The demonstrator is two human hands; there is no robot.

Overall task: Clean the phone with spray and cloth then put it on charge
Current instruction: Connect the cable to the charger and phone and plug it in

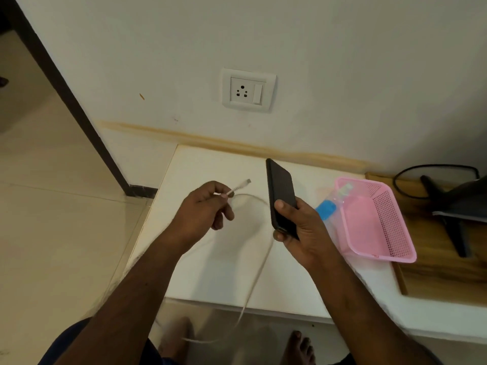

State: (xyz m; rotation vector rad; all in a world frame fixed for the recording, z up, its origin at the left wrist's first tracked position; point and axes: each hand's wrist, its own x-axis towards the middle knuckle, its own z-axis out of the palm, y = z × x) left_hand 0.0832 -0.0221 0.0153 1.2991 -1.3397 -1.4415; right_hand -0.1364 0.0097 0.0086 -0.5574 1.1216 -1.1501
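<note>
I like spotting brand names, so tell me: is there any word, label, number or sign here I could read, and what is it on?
No text reads clearly.
Pink perforated plastic basket: small red marks on its near rim, too blurred to read.
Clear spray bottle with a blue label: no print legible.
Black phone: screen dark.
White wall socket: no markings.

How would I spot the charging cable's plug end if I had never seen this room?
Start at the white wall socket and drop to the white table below it. There the left hand pinches a thin white cable; its small plug juts beyond the fingertips, left of the black phone.
</note>
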